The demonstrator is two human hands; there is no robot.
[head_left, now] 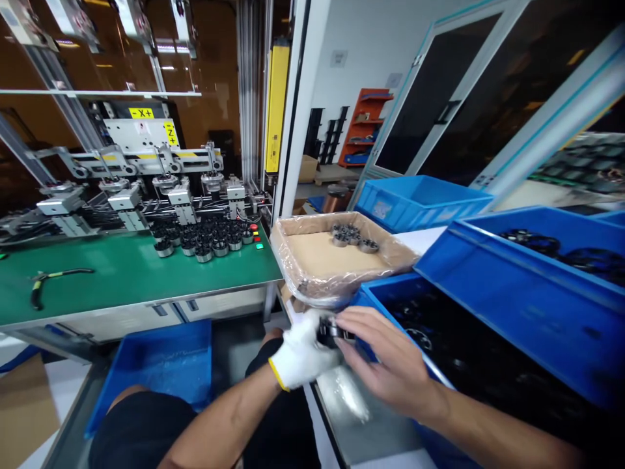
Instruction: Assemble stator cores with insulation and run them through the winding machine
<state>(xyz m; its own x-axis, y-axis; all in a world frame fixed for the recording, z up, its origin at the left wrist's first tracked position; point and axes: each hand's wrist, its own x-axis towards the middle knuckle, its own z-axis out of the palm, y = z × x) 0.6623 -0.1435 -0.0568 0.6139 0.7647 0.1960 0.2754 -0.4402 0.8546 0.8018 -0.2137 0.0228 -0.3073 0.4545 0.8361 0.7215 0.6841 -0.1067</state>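
Note:
My left hand [305,352], in a white knit glove with a yellow cuff edge, is closed on a small black-and-silver stator core [334,329]. My bare right hand [385,352] grips the same piece from the other side, fingers over its top and thumb beneath. Both hands are slightly blurred, and they cover much of the piece. Just beyond them is a plastic-lined cardboard box [312,280] with several similar stator cores [347,234] at its far side. Right of my hands, a blue bin [381,286] holds many black ring-shaped parts [439,332].
On the green bench [122,280] stand many stator cores [205,238] in front of a machine [146,163], with pliers [53,280] to the left. Another blue bin [512,280] is stacked at right, a lighter blue crate [420,202] behind. A blue tub [161,365] sits below the bench.

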